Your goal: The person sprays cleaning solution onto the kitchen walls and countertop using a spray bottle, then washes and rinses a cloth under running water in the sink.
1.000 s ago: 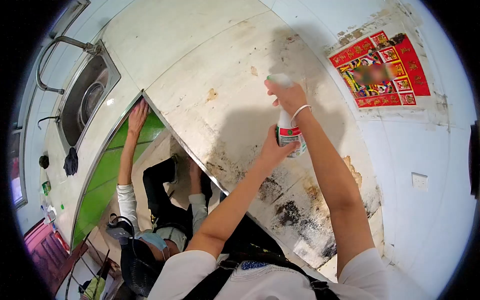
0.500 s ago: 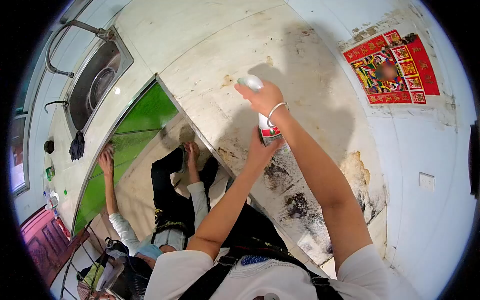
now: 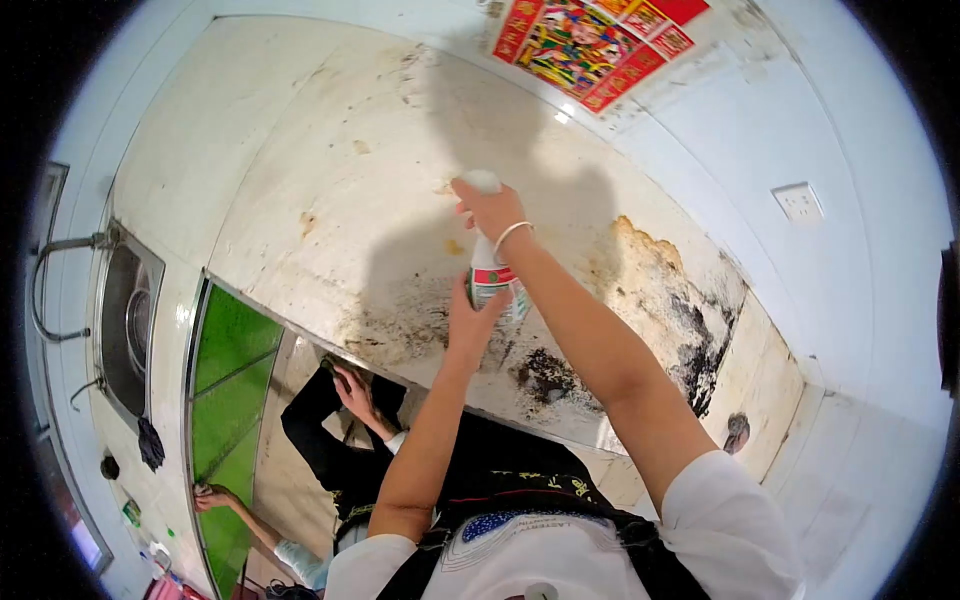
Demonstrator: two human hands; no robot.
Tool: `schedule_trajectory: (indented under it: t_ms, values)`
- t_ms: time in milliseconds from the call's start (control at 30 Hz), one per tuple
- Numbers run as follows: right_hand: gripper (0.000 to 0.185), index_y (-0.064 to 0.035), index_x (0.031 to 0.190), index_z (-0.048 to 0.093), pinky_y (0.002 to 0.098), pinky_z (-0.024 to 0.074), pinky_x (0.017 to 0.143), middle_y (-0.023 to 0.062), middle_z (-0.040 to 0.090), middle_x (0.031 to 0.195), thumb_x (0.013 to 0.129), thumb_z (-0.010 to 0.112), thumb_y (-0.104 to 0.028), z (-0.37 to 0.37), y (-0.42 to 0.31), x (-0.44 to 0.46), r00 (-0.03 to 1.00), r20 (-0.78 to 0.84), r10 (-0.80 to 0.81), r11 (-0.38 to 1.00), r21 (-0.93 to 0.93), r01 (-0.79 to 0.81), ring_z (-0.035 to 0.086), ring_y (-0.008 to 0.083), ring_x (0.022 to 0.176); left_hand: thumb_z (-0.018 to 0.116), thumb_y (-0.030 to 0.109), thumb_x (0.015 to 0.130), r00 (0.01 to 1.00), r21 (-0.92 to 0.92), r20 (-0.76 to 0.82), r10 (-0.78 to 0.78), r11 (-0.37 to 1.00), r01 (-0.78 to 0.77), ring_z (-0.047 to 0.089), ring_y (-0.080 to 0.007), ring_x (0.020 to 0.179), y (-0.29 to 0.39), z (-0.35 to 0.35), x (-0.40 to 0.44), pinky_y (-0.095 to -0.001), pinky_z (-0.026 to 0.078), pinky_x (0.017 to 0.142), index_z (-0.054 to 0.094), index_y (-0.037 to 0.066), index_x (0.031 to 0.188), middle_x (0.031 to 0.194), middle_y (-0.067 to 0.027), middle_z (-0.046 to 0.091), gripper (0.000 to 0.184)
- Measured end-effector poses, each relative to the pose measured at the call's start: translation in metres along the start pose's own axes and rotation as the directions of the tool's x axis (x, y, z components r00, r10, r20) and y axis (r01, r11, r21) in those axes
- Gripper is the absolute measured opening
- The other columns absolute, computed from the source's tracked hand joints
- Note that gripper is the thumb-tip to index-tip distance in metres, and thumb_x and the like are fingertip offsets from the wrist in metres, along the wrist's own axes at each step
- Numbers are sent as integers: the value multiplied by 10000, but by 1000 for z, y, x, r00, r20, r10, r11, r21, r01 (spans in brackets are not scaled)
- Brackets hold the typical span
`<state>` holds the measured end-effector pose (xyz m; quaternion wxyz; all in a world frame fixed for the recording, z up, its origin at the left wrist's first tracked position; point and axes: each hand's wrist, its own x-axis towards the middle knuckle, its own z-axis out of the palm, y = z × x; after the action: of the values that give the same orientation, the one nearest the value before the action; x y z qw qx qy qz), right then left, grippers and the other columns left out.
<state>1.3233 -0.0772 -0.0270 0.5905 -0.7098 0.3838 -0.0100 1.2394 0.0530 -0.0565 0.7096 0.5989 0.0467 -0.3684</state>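
I hold a white spray bottle [image 3: 492, 278] with a red and green label over the stained countertop [image 3: 330, 200]. My right hand [image 3: 494, 214], a light bangle at its wrist, is closed round the white spray head. Lower down, my left hand [image 3: 470, 322] wraps round the body of the bottle. Below the bottle and towards my right, black grime [image 3: 548, 376] and a brown-edged burnt patch [image 3: 640, 250] mark the surface. Shadows of my head and arms fall across the countertop beyond the bottle.
A co-worker crouches at my left, one hand [image 3: 212, 498] at the green cabinet door [image 3: 232, 345], the other hand [image 3: 355, 392] near the counter's edge. A sink [image 3: 128, 325] with a tap [image 3: 45, 290] lies far left. A red poster [image 3: 580, 50] and a socket [image 3: 798, 202] are on the wall.
My view has swung to the right, so the poster moves up and the sink shifts left. Both hands still hold the spray bottle, now nearer the dark stains. The co-worker's hand has moved along the green door.
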Motion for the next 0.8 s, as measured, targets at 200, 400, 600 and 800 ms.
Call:
schedule_trajectory:
  t_ms: [200, 400, 600, 800]
  values:
    - [431, -24, 782, 638, 308, 487, 538, 69, 626, 614, 739, 664, -452, -87, 14, 4, 971, -235, 41, 995, -78, -61, 595, 176, 518, 787, 162, 674, 959, 229, 153, 238, 936, -269, 542, -194, 989, -1, 82, -7, -332, 456, 832, 329, -47, 1258, 1127, -147, 521, 770]
    - [381, -32, 785, 632, 271, 450, 467, 47, 604, 594, 773, 654, -412, -177, 39, -14, 902, -368, 224, 972, 152, -179, 550, 124, 460, 800, 174, 653, 923, 338, 368, 112, 909, -245, 570, -209, 944, -21, 142, -7, -337, 470, 800, 344, -33, 1237, 1075, -154, 546, 769]
    - [436, -22, 788, 626, 291, 463, 506, 64, 622, 674, 799, 644, -458, -288, 115, -76, 937, -349, -4, 971, 224, 87, 582, 140, 529, 788, 257, 671, 873, 360, 487, -34, 918, -165, 584, -218, 934, -69, 223, -51, -338, 471, 798, 361, -20, 1238, 1072, -146, 566, 762]
    - [531, 6, 746, 631, 293, 489, 505, 72, 594, 558, 809, 593, -520, -413, 176, -133, 802, -572, 171, 983, 45, -178, 589, 170, 484, 773, 298, 722, 727, 432, 673, -133, 870, -240, 546, -252, 1052, -119, 311, -92, -361, 465, 848, 273, 4, 1346, 1208, -177, 503, 852]
